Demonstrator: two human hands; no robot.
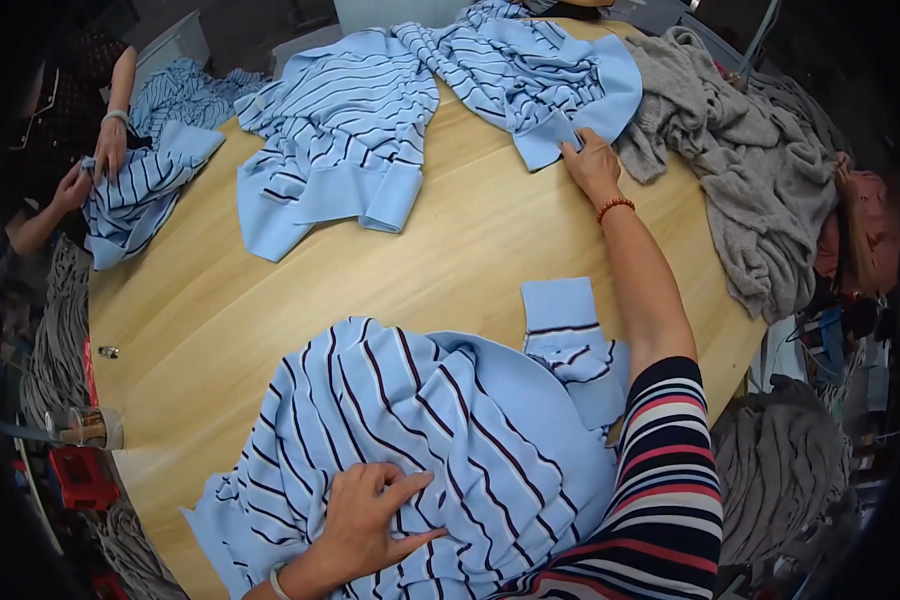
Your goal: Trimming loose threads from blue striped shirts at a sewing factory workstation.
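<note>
Reaching forward across the bench, the right hand, the nearer, pinches the bunched far sweater, ahead-right; the left hand lies loosely open on the near sweater.

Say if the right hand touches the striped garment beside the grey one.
Touching: the head view shows the right hand gripping the striped garment by its edge.

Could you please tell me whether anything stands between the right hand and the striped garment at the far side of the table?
Nothing visible does: the right hand touches the far striped garment at its plain blue edge. The grey knit fabric lies to the right, not between them.
</note>
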